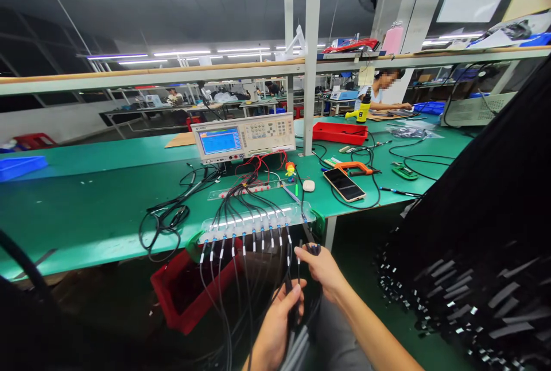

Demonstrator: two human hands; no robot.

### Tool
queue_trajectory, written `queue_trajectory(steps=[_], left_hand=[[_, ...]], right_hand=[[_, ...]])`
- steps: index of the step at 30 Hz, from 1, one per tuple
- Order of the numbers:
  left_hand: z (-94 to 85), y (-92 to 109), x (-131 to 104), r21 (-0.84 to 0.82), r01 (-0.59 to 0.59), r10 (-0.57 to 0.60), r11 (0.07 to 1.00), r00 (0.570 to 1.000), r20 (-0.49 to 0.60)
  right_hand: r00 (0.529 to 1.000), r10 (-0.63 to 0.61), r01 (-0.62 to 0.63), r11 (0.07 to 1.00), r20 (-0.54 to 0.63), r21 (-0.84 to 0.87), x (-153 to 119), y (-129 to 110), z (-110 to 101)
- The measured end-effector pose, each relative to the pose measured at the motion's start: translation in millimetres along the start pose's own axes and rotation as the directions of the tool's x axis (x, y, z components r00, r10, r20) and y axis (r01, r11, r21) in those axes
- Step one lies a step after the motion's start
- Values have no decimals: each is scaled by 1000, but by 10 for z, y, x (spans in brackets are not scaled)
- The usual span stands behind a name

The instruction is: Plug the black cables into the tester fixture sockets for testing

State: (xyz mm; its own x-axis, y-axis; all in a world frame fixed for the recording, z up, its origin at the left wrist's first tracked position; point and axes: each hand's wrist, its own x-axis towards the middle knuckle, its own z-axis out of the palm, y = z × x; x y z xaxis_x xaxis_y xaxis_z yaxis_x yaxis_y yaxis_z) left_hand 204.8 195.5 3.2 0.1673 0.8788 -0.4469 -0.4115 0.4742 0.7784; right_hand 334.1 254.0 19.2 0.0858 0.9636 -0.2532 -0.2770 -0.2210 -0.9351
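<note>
Below the bench edge, my left hand [279, 316] is closed around black cables. My right hand [322, 267], a little higher and to the right, pinches a thin black cable [299, 265] between thumb and fingers. In front of both hands, a clear connector strip [258, 224] lies along the bench edge, with a row of black cables with white labels plugged in along its front. Green clamps [318, 223] grip its ends. Behind it stands a beige test instrument [245, 138] with a lit blue screen and red leads.
A red bin [185, 302] sits under the bench edge [116, 256]. On the bench lie a phone [344, 184], an orange clamp [357, 167], coiled cables [161, 224] and a red tray [340, 133]. Many hanging black cables [465, 233] fill the right side. A person [383, 95] sits beyond.
</note>
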Motion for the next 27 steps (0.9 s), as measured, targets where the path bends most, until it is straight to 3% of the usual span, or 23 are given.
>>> queue_trajectory(steps=[6, 11, 27], left_hand=[[-171, -33, 209, -86, -40, 27, 995, 988, -155], [-236, -39, 284, -107, -24, 8, 994, 989, -148], [-92, 6, 180, -204, -6, -9, 979, 997, -73]], right_hand=[[986, -78, 95, 989, -149, 109, 160, -159, -21], [986, -95, 116, 981, -134, 155, 264, -179, -41], [988, -1, 49, 951, -154, 306, 328, -278, 37]])
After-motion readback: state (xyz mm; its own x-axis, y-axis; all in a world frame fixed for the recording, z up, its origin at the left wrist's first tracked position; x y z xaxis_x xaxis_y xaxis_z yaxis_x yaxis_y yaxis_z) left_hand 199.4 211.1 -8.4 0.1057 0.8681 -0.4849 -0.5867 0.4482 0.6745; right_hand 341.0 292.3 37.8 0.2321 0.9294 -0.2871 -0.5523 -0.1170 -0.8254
